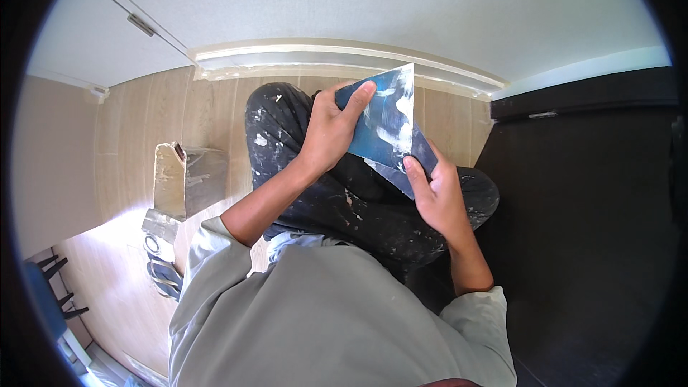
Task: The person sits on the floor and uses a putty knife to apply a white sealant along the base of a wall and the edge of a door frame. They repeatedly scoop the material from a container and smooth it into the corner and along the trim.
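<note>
A flat blue blade (369, 125) is above the person's crossed legs (347, 204), grasped by the left hand (331, 130) near its upper left edge. The right hand (441, 197) grasps a dark blade (423, 145) partly beneath it. The blue one looks light, thin and fairly stiff, probably slippery where white paste (406, 105) coats it; its cleaner edge suits gripping. No writing is legible. Leftward, a smeared container (204, 183) sits on the floor (136, 118).

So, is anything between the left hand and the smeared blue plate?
Nothing visible: the left hand holds the blue plate, its thumb on the face. The darker plate in the right hand lies partly behind; the underside is hidden.
</note>
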The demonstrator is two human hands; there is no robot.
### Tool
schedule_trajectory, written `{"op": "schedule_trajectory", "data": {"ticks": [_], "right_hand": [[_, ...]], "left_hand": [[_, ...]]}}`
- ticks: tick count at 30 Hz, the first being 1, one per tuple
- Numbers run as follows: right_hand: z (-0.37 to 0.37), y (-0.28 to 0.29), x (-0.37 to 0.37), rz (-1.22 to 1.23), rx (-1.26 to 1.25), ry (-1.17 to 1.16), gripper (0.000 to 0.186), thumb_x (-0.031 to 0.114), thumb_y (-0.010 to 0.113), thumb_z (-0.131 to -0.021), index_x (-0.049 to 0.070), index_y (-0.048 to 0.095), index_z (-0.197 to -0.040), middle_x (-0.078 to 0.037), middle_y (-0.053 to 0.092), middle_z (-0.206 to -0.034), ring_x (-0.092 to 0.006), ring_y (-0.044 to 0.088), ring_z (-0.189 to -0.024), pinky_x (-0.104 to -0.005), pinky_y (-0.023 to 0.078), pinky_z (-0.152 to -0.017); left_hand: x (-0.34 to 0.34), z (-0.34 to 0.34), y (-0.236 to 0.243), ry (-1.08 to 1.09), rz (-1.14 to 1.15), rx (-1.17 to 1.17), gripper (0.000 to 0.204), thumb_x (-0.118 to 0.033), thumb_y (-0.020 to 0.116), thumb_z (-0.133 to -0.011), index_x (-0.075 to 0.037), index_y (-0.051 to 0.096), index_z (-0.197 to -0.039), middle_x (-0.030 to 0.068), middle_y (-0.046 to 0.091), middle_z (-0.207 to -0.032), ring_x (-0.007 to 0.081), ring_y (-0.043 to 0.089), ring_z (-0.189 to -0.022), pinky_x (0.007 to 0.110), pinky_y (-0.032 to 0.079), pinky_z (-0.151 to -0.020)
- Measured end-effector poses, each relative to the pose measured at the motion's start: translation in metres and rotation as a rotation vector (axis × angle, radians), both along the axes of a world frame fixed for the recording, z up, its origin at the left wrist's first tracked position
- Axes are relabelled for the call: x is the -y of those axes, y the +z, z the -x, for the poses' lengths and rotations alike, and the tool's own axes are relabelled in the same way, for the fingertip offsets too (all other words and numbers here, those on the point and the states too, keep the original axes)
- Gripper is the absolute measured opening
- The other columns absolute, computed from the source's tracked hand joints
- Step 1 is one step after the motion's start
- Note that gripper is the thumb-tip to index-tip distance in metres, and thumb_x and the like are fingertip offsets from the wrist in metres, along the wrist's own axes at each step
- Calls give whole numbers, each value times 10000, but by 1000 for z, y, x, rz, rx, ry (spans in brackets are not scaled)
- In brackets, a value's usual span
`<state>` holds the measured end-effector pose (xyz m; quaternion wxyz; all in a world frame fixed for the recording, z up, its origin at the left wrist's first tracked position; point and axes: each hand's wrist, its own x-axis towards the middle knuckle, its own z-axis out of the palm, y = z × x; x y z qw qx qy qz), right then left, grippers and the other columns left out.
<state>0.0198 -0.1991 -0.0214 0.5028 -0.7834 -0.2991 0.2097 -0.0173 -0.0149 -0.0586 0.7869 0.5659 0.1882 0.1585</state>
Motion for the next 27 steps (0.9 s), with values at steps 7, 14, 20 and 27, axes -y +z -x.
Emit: {"op": "schedule_trajectory", "data": {"ticks": [7,14,20,27], "right_hand": [[-37,-38,29,-494,-879,-322,250,226,524,-938,21,578,-1069,-72,641,-980,-119,580,-770,-259,461,-666],[-9,-39,22,-1054,-1881,131,137,169,401,-956,47,455,-926,-11,412,-517,-99,360,-415,-228,265,-379],[14,-33,5,-1203,-1929,138,117,167,413,-940,70,439,-880,-7,421,-520,-91,362,-408,-228,243,-377],[3,-44,-6,-1269,-1936,2,140,136,411,-914,31,478,-850,-4,426,-543,-78,358,-408,-213,263,-374]], "left_hand": [[-11,-3,1,60,412,34,370,-327,515,-950,29,594,-1016,65,644,-877,102,616,-745,262,512,-690],[-1,-31,-16,1,576,45,402,-428,506,-931,-52,570,-1060,34,637,-907,124,621,-815,299,512,-754],[11,-50,-12,-73,585,83,367,-353,515,-944,-6,582,-1044,54,643,-909,130,629,-780,291,522,-737],[32,-49,-3,-149,440,40,356,-343,569,-919,7,600,-976,55,644,-861,109,616,-750,267,503,-685]]}}
